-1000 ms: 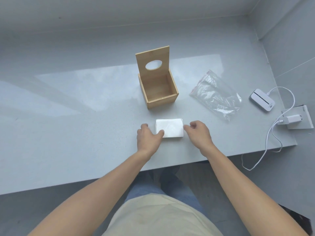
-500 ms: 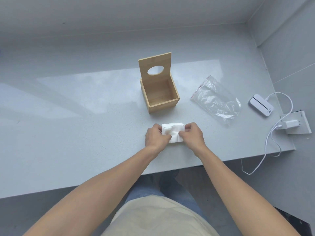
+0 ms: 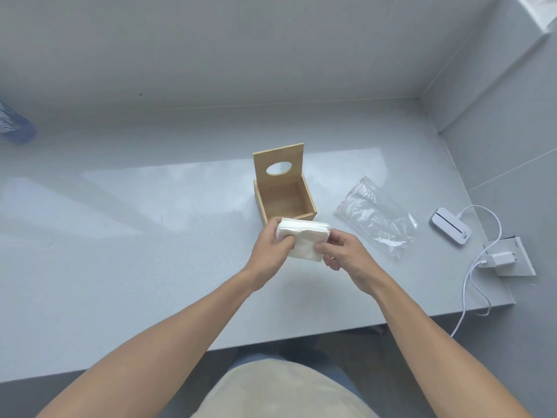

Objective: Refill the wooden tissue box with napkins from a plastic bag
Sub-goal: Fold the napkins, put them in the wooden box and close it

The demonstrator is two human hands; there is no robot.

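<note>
Nearest the camera are the person's pale shirt front and two bare forearms, reaching forward over the front edge of the grey counter [image 3: 120,267]. The left hand [image 3: 269,251] and the right hand [image 3: 343,254] meet above the counter, both closed on a white stack of napkins [image 3: 304,241]. The left hand grips the stack's left end, thumb on the near face and fingers wrapped behind it. The right hand pinches the lower right corner between thumb and fingertips. The stack is lifted off the surface and tilted, its layered upper edge turned up toward the camera, and it sits just in front of the near wall of the wooden tissue box [image 3: 283,203], overlapping that wall in the view; whether it touches the wood cannot be told.

The box stands open and appears to hold nothing, its bare floor showing. Its lid [image 3: 278,162], with an oval opening, stands upright at the back wall.

To the right of the box, apart from it, a crumpled clear plastic bag [image 3: 376,214] lies flat on the counter. Further right lies a small white device [image 3: 449,230] with a white cable [image 3: 470,282] running to a charger plugged into a white socket block [image 3: 509,260] by the counter's right edge.

At the far left edge, a blurred blue object [image 3: 13,123] is partly cut off
</note>
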